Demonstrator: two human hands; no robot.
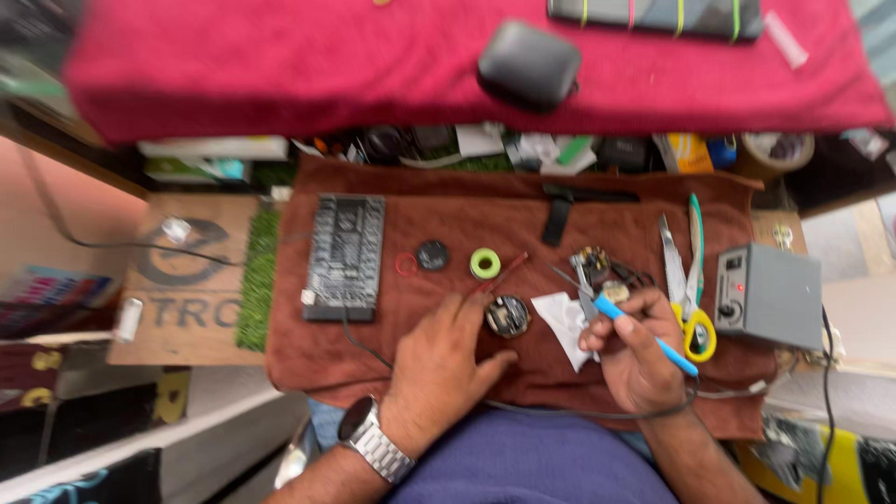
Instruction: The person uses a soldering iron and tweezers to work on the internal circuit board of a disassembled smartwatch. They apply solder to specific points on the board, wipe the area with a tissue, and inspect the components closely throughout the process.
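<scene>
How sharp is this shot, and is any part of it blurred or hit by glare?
Head view: soft all over, with even lighting and no harsh glare. The red cloth and dark case at the top are the most blurred, while the left hand, right hand and blue-handled tool read clearly enough. The edges smear and bend.

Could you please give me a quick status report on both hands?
Left hand beside small round black device. Right hand gripping blue-handled soldering iron. White tissue between them.
</scene>
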